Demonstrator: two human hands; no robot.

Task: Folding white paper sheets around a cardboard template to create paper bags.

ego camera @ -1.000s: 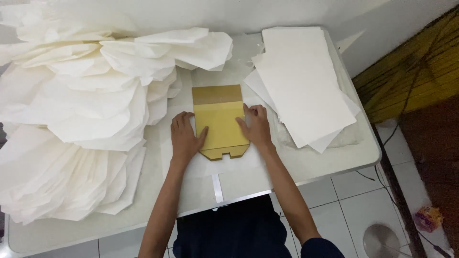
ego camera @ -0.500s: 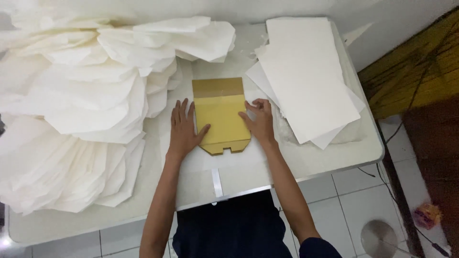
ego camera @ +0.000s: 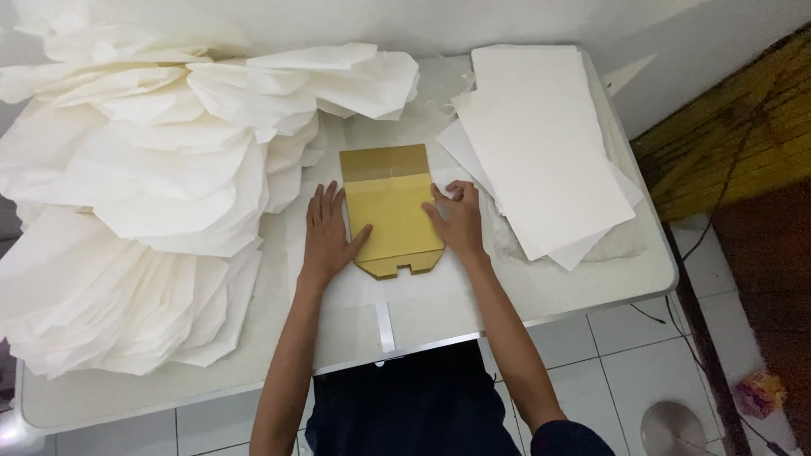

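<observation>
- Folded card (ego camera: 391, 213): centre of the tabletop (ego camera: 557, 291), on a thin sheet.
- Left hand (ego camera: 327, 238), right hand (ego camera: 456, 221): flat on the card's side edges.
- Crumpled paper heap (ego camera: 144, 203): left.
- Flat sheet stack (ego camera: 541, 143): right.

The scene was dimly and evenly lit, with a cool, slightly grey cast and no glare. The white table (ego camera: 591, 291) and the heaped sheets of white paper (ego camera: 152, 186) on the left took most of the light, their folds shaded softly. The far right, by the dark floor (ego camera: 760, 279), fell into deep shadow, perhaps beyond the light's reach. Detail was soft and grainy, and the table's edges bowed slightly toward the frame's borders.
</observation>
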